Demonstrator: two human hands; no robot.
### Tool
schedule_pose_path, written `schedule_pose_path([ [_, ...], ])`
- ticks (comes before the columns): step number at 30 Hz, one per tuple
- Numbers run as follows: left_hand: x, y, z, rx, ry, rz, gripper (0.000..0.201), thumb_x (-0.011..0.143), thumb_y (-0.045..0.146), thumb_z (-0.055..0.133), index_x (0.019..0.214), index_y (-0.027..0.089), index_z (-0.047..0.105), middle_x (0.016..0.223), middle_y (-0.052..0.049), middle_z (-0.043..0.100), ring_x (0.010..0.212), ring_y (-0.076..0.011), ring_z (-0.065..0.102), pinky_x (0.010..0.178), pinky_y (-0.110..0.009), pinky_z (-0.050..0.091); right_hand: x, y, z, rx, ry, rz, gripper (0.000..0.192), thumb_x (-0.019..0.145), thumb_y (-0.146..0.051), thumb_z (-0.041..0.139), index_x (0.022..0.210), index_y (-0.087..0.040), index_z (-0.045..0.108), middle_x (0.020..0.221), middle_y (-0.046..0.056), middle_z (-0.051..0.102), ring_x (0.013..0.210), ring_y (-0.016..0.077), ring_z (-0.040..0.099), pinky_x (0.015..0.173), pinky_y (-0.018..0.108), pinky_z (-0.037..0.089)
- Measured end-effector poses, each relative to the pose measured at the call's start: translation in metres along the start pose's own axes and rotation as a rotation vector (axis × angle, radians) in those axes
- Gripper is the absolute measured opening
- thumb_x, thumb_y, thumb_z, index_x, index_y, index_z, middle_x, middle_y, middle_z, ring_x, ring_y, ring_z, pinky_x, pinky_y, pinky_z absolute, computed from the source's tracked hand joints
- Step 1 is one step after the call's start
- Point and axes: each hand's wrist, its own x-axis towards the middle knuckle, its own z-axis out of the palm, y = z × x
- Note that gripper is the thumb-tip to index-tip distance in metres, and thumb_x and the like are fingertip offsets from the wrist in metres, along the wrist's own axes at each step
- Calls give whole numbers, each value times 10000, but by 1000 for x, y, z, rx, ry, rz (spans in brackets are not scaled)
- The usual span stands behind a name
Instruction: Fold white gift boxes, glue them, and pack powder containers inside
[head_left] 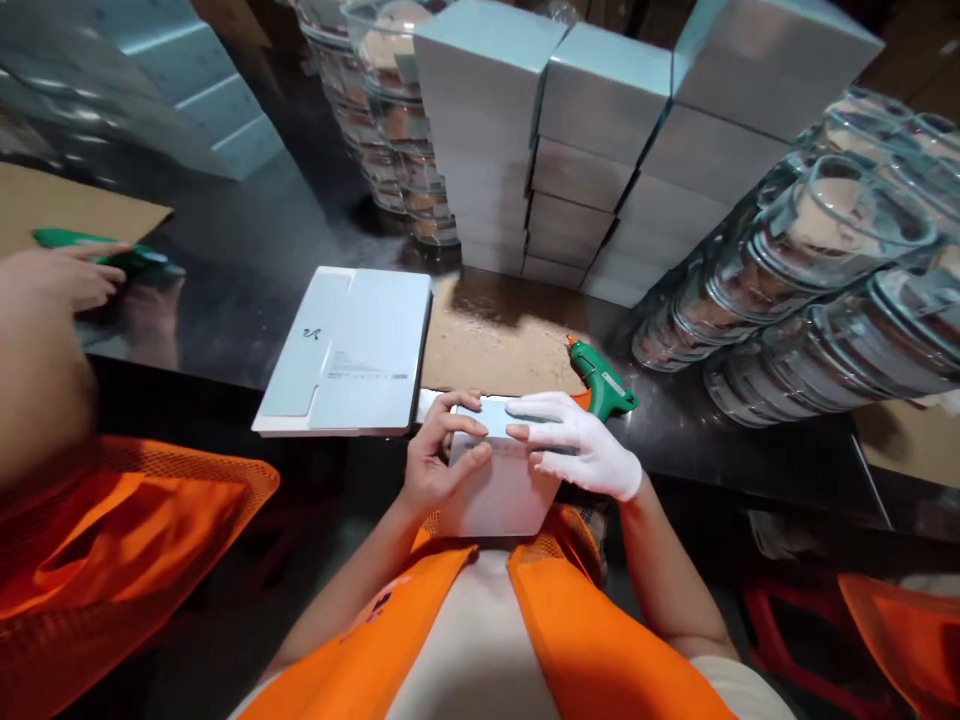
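Close to my body, at the table's front edge, I have a pale box (499, 500) between my two hands. My bare left hand (439, 455) grips its left side, with the thumb and fingers bent over the top face. From the right, my right hand (589, 445) holds the same box in a white glove that leaves some fingertips bare; its fingers lie across the top. A green glue gun (604, 382) with an orange trigger rests just beyond my right hand. Left of my hands lies a flat pale box (360, 350) with printing on it.
Behind the cardboard sheet (487, 345) rise stacked pale boxes (585, 130). Stacked clear jars (405, 120) stand to their left, and more clear jars (795, 260) to the right. At far left, a co-worker's hand (56, 280) is at another green tool (97, 250).
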Motion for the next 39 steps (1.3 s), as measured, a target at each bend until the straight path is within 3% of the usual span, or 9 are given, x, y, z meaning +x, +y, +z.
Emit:
schedule_pose_path([
  [5,-3,0,2,-19,-8,-15,242,877,447,828,879,226,728,1047,-93,723,1200,-314,704,1105,-526,526,-14,14,11,27,97,55,359,1020,-461,693,1348,-329,753,1552,110,627,1410,281,614,1183,490,490],
  [14,-3,-1,9,-105,144,-66,254,857,444,834,879,220,717,1042,-73,702,1163,-292,705,1081,-478,524,-17,13,56,130,741,201,279,962,-529,739,992,-253,764,1409,137,678,1183,301,737,1084,533,557],
  [17,0,0,11,-106,146,-87,262,829,440,857,860,219,721,1039,-71,712,1162,-287,704,1079,-454,525,-15,14,50,167,703,247,279,964,-525,745,1046,-259,766,1497,147,629,1273,326,712,1119,538,543],
  [21,15,3,6,-121,361,-264,357,774,484,893,925,218,710,1047,-46,720,1058,-234,712,973,-352,563,-38,19,44,-23,669,255,1180,718,-887,755,1673,-319,358,1808,183,140,1625,470,292,1234,669,406],
  [23,27,5,4,-206,477,-409,470,735,531,907,1013,229,680,968,-8,717,850,-187,710,813,-313,589,-54,23,50,-334,663,136,1373,620,-872,839,1728,-387,188,1813,132,165,1658,488,152,1287,768,212],
  [27,49,9,8,-406,412,-579,679,673,611,929,1149,244,612,873,5,730,778,-222,740,748,-350,617,-73,28,54,-870,378,-223,688,833,-392,889,1387,-652,574,1418,-108,719,1417,335,616,1343,717,105],
  [30,53,11,11,-501,395,-495,830,730,721,862,1373,295,555,1163,-97,756,1117,-297,749,878,-391,622,-60,22,24,-1008,247,-251,399,894,-387,834,1218,-567,688,1180,-126,816,1118,250,773,1362,654,91],
  [33,44,8,6,-460,526,-260,878,766,774,805,1483,372,494,1490,-126,625,1442,-282,573,1017,-379,578,-17,1,-35,-1051,384,-75,396,816,-539,872,1176,-475,721,1184,-59,820,1203,328,737,1347,690,13],
  [39,5,6,-11,-177,486,-351,543,877,709,727,991,180,783,1045,-106,809,1029,-269,761,961,-385,606,156,-53,-171,-1274,614,43,602,879,-237,793,1449,-162,613,1568,132,603,1527,369,464,1326,694,25],
])
